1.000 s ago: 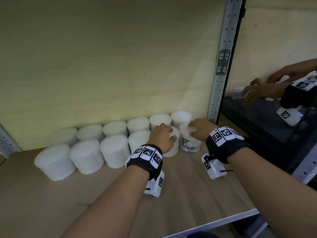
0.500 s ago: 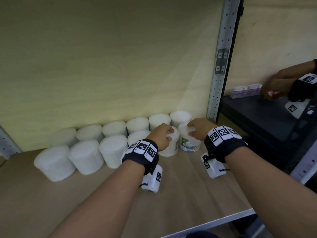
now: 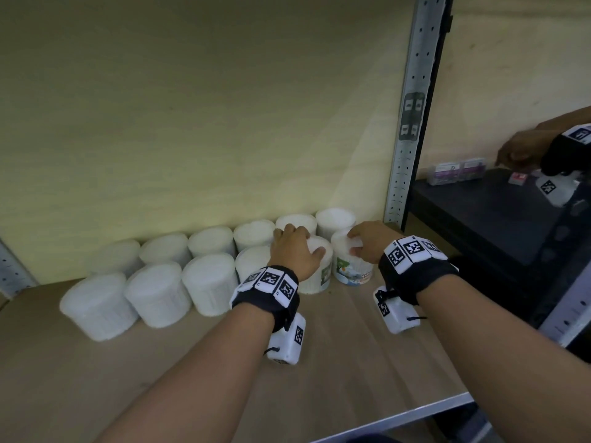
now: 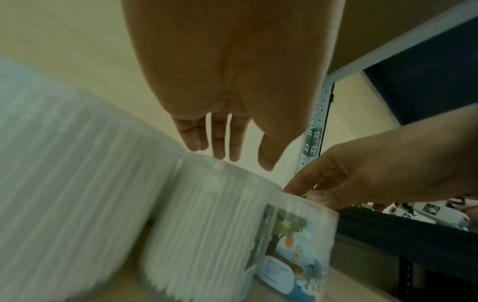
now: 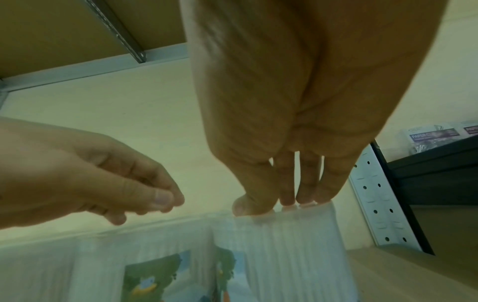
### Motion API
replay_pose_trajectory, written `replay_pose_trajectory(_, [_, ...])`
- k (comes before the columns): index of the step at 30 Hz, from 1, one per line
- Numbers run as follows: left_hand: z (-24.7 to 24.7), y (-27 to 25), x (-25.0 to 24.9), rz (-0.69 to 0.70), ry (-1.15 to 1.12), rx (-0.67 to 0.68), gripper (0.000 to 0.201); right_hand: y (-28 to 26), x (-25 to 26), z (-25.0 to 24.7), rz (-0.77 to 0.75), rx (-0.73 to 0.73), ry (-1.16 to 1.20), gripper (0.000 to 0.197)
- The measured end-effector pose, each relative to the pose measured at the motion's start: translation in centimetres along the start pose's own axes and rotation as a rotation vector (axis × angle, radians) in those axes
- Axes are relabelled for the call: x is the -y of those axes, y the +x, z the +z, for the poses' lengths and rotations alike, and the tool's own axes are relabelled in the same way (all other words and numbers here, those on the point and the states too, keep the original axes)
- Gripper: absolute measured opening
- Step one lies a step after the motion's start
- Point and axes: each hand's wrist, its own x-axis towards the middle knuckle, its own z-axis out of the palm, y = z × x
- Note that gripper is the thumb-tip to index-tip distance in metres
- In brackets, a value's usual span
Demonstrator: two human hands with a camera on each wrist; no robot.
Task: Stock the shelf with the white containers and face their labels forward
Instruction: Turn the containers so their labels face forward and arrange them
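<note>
Two rows of white ribbed containers [image 3: 208, 282] stand along the back of the wooden shelf [image 3: 351, 362]. My left hand [image 3: 294, 251] lies over the lid of the second front container from the right [image 3: 315, 281], fingers curled and thumb on top. Its label [image 3: 326, 274] shows only at the right edge. My right hand [image 3: 361, 243] grips the lid rim of the rightmost front container [image 3: 351, 271] with thumb and fingertips [image 5: 308, 196]. That container's picture label [image 4: 289, 261] faces forward. The other containers show plain white sides.
A perforated metal upright [image 3: 406, 139] bounds the shelf just right of my right hand. Beyond it, another person's hand [image 3: 521, 151] works on a dark shelf [image 3: 479, 225] with small boxes [image 3: 457, 169]. The shelf's metal front edge [image 3: 399, 420] runs below my forearms.
My left hand has shifted further over its container's lid, and a strip of that label now shows at the right. My right hand stays on the rightmost container.
</note>
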Motion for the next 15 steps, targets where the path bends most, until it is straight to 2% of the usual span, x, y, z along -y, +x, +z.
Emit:
replay_pose_trajectory(2, [0.4,0.0,0.0,-0.004,0.073,0.015,0.048,0.0,0.0,0.1,-0.005,0.001,-0.005,0.055])
replay_pose_trajectory(9, [0.4,-0.2,0.3,0.041,0.027,0.022,0.045,0.1,-0.1,0.1,-0.007,0.004,0.012,0.055])
replay_pose_trajectory(15, [-0.9,0.2,0.3,0.07,-0.027,0.201,0.042,-0.2,0.0,0.0,0.0,-0.013,0.035,0.054])
